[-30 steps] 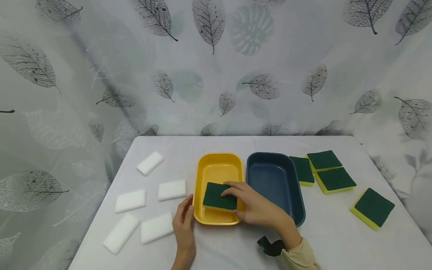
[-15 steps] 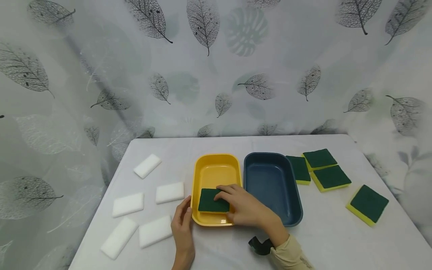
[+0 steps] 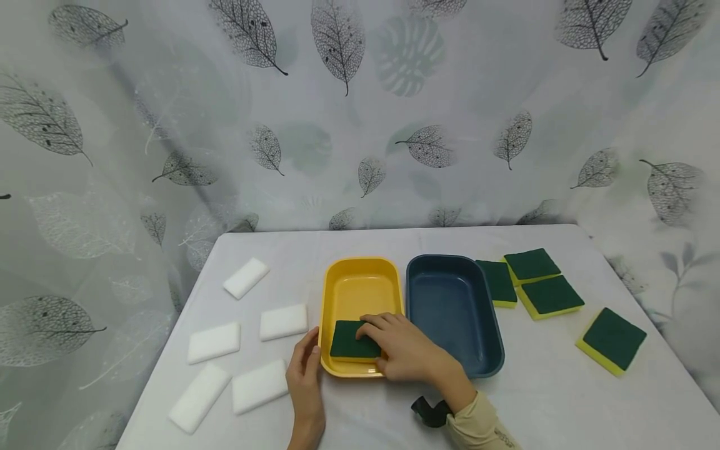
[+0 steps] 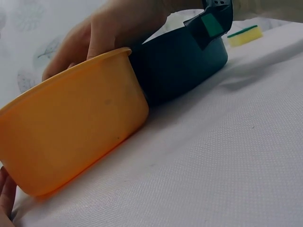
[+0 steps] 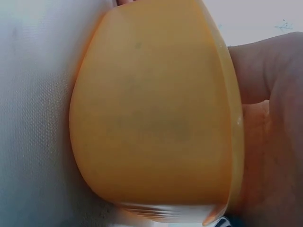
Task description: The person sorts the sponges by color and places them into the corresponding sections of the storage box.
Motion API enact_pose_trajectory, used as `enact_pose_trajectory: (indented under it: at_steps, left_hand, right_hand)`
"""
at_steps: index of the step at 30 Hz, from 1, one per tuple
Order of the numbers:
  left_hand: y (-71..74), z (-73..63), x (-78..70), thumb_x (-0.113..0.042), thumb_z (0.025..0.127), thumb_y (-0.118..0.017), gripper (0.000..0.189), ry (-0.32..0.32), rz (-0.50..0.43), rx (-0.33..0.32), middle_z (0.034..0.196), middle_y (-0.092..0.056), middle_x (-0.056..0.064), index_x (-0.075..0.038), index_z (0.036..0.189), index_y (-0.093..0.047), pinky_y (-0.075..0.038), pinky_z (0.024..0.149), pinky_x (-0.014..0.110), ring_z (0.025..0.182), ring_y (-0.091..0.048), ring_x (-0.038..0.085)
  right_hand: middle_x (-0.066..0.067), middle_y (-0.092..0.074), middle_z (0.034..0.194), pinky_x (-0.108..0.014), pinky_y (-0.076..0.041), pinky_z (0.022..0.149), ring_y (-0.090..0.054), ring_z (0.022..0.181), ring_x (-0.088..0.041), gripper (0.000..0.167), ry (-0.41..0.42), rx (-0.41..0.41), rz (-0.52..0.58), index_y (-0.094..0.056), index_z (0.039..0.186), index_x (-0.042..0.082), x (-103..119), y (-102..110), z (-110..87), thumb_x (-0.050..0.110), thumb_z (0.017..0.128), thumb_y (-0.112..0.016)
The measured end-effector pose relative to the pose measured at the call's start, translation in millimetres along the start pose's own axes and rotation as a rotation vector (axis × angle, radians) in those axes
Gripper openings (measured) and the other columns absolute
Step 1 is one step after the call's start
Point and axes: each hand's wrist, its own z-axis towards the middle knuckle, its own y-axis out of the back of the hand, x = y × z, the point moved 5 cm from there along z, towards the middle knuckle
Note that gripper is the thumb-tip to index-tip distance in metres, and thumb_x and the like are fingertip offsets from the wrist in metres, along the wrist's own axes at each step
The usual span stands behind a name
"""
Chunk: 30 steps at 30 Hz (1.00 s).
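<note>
A green-and-yellow scouring sponge (image 3: 344, 340) lies green side up in the near part of the yellow tray (image 3: 360, 290). My right hand (image 3: 406, 353) holds it by its right part, fingers bent over the top and thumb low at the near side. Along the tray's left wall rests my left hand (image 3: 305, 378), fingers fairly straight against the outside. In the left wrist view the right hand (image 4: 118, 28) reaches over the rim of the tray (image 4: 75, 127), which hides the sponge. The tray's outer wall (image 5: 156, 109) fills most of the right wrist view.
A dark blue tray (image 3: 452, 306) stands right beside the yellow one. Several white sponges (image 3: 214, 342) are spread out on the left. To the right lie more green-and-yellow sponges (image 3: 550, 295), one (image 3: 613, 340) apart from the others. A white cloth (image 3: 534, 400) covers the table.
My right hand has brought the sponge down and nearer within the yellow tray, where it now lies flatter. My left hand has stayed at the tray's side. The head view has shifted slightly.
</note>
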Motion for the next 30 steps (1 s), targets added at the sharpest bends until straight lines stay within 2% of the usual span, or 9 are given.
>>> enact_pose_trajectory:
  at_steps: [6,11,14,18,23,26,30]
  left_hand:
    - [-0.8,-0.5,1.2,-0.025,0.111,-0.051,0.034,-0.002,-0.005,0.004,0.145,-0.061,-0.003,-0.02,0.143,-0.06,-0.045,0.103,0.007,0.13,-0.055,0.004]
    - [-1.3,-0.6,0.8,-0.026,0.111,-0.05,0.035,-0.01,-0.002,0.008,0.146,-0.06,-0.003,-0.019,0.144,-0.059,-0.045,0.104,0.007,0.131,-0.055,0.004]
    - [-1.3,-0.7,0.5,-0.025,0.111,-0.05,0.035,-0.013,-0.003,0.008,0.146,-0.061,-0.003,-0.019,0.144,-0.059,-0.045,0.104,0.006,0.131,-0.055,0.004]
    - [-0.6,-0.9,0.0,-0.025,0.111,-0.05,0.035,-0.01,-0.006,0.003,0.145,-0.061,-0.002,-0.018,0.144,-0.06,-0.045,0.103,0.006,0.13,-0.055,0.004]
    - [-0.6,-1.4,-0.6,-0.026,0.111,-0.05,0.035,0.001,-0.004,0.008,0.146,-0.06,-0.003,-0.019,0.144,-0.059,-0.045,0.104,0.006,0.131,-0.055,0.004]
    - [-0.8,-1.5,-1.2,-0.027,0.111,-0.05,0.035,0.002,-0.002,0.011,0.146,-0.06,-0.003,-0.019,0.144,-0.059,-0.045,0.104,0.006,0.13,-0.055,0.004]
    - [-0.4,-1.7,-1.4,-0.026,0.111,-0.051,0.035,-0.007,-0.007,0.012,0.146,-0.06,-0.001,-0.019,0.144,-0.059,-0.045,0.104,0.006,0.13,-0.055,0.004]
  right_hand:
    - [-0.003,-0.052,0.158,-0.053,-0.038,0.123,-0.051,0.143,-0.029,0.042,-0.002,0.008,-0.021,-0.061,0.132,0.025,1.3,1.2,-1.1,0.019,0.092,-0.069]
    - [-0.003,-0.055,0.155,-0.052,-0.038,0.122,-0.052,0.142,-0.027,0.037,0.002,0.012,-0.037,-0.062,0.133,0.025,1.0,0.9,-1.9,0.03,0.097,-0.068]
    - [-0.002,-0.06,0.149,-0.051,-0.042,0.119,-0.055,0.138,-0.026,0.033,0.02,-0.017,-0.053,-0.064,0.129,0.024,1.8,0.2,-2.0,0.035,0.098,-0.068]
    - [0.001,-0.066,0.137,-0.048,-0.048,0.111,-0.061,0.128,-0.023,0.026,0.032,-0.081,-0.08,-0.065,0.124,0.024,3.8,-2.0,-0.1,0.033,0.1,-0.068]
    - [0.004,-0.068,0.128,-0.043,-0.05,0.105,-0.063,0.119,-0.02,0.021,0.002,-0.123,-0.122,-0.064,0.12,0.023,6.0,-4.4,1.5,0.028,0.1,-0.069]
    - [0.001,-0.07,0.125,-0.043,-0.05,0.103,-0.064,0.116,-0.02,0.026,-0.012,-0.139,-0.137,-0.063,0.121,0.02,7.3,-3.5,1.8,0.028,0.098,-0.071]
    - [-0.002,-0.071,0.131,-0.045,-0.051,0.104,-0.066,0.117,-0.023,0.043,-0.02,-0.14,-0.131,-0.061,0.135,0.015,7.1,-2.6,2.3,0.029,0.097,-0.074]
